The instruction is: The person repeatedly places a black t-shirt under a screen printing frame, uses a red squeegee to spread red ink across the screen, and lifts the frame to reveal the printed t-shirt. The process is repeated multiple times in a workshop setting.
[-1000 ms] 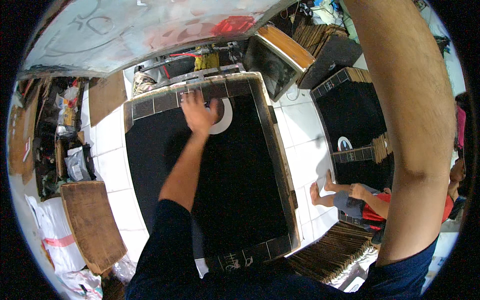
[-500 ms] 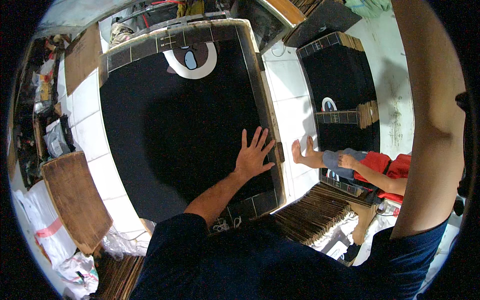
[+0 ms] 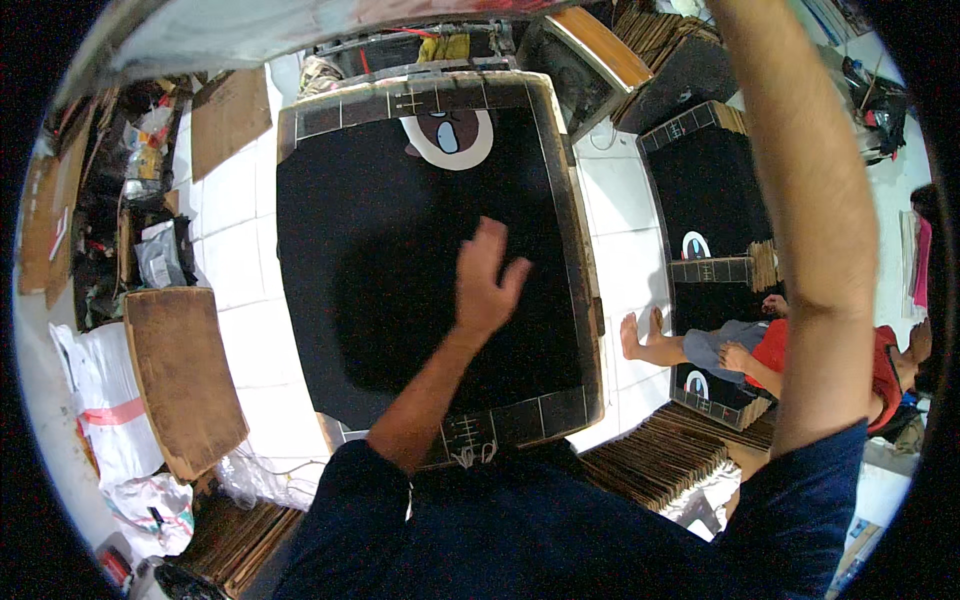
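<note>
My left hand (image 3: 485,280), slightly blurred and open, lies flat on or just over the black fabric (image 3: 380,225) spread on a large board with grid-marked borders (image 3: 540,420); I cannot tell if it touches. A round white-rimmed print (image 3: 448,140) is near the fabric's far edge. My right forearm (image 3: 830,210) rises past the top of the view, so its hand is out of sight. A pale frame or panel (image 3: 300,25) hangs over the far end of the board.
A person in red (image 3: 770,350) sits at right beside stacked boards with black fabric (image 3: 705,185). Stacked cardboard (image 3: 650,460) is at lower right. A brown board (image 3: 185,380), white sacks (image 3: 110,420) and clutter line the left, beside white floor tiles (image 3: 240,280).
My left hand moved from near the print toward the lower right, then back toward the middle, fingers now closer together. The print came into full view. The camera's view shifted.
</note>
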Demonstrator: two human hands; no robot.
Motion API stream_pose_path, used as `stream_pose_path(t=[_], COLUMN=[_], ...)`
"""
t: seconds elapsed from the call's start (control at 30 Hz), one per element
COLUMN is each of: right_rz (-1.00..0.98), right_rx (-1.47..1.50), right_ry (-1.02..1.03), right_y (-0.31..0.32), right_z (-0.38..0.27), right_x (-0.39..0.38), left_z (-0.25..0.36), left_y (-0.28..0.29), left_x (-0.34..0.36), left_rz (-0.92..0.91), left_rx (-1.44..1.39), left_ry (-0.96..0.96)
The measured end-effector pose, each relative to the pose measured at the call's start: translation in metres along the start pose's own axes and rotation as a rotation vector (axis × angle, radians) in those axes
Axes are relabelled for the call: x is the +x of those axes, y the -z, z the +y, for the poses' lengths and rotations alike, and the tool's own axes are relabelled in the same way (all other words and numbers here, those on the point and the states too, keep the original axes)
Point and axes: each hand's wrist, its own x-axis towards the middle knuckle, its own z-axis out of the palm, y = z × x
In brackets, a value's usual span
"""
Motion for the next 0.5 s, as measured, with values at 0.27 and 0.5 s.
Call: stream_pose_path(t=[0.27, 0.5], right_rz=[0.285, -0.304], right_rx=[0.459, 0.696], right_ry=[0.026, -0.361], right_y=[-0.018, -0.112], right_z=[-0.058, -0.08], right_x=[-0.273, -0.427], left_z=[0.096, -0.013], left_y=[0.187, 0.141], left_x=[-0.01, -0.085], left_rz=[0.778, 0.715], left_rx=[-0.977, -0.876], left_ry=[0.116, 1.122])
